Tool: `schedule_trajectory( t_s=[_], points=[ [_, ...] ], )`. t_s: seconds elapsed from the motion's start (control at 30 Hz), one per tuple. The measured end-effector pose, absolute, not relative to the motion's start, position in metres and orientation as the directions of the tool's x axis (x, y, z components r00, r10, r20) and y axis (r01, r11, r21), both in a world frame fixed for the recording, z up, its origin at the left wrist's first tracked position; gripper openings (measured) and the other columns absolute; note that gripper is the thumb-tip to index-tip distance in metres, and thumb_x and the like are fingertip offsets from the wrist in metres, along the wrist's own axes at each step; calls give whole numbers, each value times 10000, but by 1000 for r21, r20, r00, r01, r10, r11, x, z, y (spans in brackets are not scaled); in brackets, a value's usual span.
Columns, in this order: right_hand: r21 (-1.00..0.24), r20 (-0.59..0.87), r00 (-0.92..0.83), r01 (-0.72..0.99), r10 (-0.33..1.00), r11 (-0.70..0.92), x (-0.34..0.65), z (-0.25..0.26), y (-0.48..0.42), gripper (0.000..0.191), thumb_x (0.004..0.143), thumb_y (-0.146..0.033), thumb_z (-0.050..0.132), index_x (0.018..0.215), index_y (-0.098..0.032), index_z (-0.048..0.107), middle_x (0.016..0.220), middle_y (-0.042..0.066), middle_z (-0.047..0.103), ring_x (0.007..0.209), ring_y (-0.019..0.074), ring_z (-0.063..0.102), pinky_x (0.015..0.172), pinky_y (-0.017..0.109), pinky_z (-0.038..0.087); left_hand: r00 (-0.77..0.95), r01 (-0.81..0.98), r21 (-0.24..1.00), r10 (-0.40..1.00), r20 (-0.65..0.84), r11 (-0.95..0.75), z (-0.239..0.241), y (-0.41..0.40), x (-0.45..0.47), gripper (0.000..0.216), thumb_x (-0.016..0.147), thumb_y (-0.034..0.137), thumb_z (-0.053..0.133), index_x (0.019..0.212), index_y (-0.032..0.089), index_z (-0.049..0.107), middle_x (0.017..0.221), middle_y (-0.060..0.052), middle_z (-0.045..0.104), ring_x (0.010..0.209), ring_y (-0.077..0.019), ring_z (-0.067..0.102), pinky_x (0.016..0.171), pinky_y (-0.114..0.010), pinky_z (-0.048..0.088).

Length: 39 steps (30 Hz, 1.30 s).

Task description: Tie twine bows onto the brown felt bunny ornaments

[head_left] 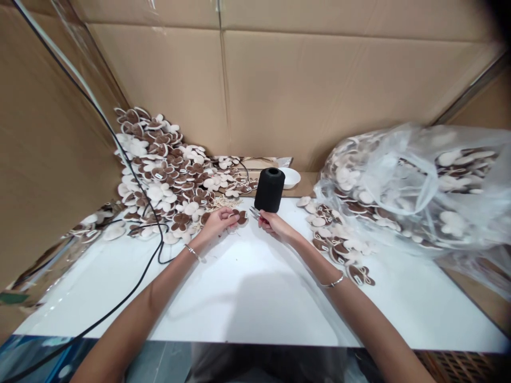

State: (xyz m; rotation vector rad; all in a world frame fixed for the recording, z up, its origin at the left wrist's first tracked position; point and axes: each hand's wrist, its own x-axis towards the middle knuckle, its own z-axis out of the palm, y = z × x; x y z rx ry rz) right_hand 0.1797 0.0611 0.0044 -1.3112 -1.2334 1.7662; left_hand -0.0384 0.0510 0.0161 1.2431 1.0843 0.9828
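Note:
My left hand (216, 224) is closed on a small brown fabric flower piece (242, 217) with a white tag. In my right hand (276, 224) is a small pair of scissors (254, 212), its metal blades pointing left toward the piece and a bit of red showing at the handle. The blades look apart from the piece. Just behind my right hand stands a black cone of thread (270, 190). Thin cream cord bows (224, 201) lie in a heap behind my left hand.
A large pile of brown and white flower pieces (159, 175) rises at the left. On the right are a clear plastic bag (403, 186) of similar pieces and several with bows (339, 247). A black cable (139, 276) crosses the left side. A white bowl (292, 178) sits behind the thread.

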Motion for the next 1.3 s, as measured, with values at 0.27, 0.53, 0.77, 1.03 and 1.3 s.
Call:
schedule_trajectory(
  t_s=[0.27,0.53,0.77,1.03,1.3],
  points=[
    [-972,-221,-280,-20,934,-236,179,-11,61,493,879,-602,452,639,-175,506,497,-66,324,425,70,201,427,249,107,1,-201,975,996,93,-90,55,65,-86,348,765,374,762,1003,170,610,998,-61,697,916,-165,661,823,-286,515],
    [-978,-202,-268,1,942,-209,179,-12,60,525,849,-643,451,613,-179,519,494,-69,309,443,79,221,456,251,143,494,-36,983,858,-139,180,63,49,-82,610,837,414,686,1372,205,481,1330,-168,592,1195,-312,590,1035,-457,424],
    [-971,-194,-274,188,942,-145,184,2,53,495,933,-568,333,709,-179,541,524,-60,333,464,103,274,475,245,219,557,136,978,804,-208,159,37,47,-53,477,806,429,709,1183,151,620,1175,-144,683,1053,-250,655,962,-378,472],
    [-429,109,-252,861,962,274,211,14,32,287,952,-433,495,969,-214,681,1014,74,650,947,208,569,700,269,378,500,97,988,853,-150,117,15,39,-37,410,803,430,708,1074,128,652,1029,-138,711,957,-217,660,902,-346,482],
    [-103,164,-336,929,927,355,232,26,24,300,971,-388,480,1039,-200,704,1007,113,669,1015,246,552,856,341,365,527,185,979,833,-168,81,11,29,-27,379,809,455,683,1052,164,671,1006,-111,703,951,-224,645,849,-331,474]
  ],
)
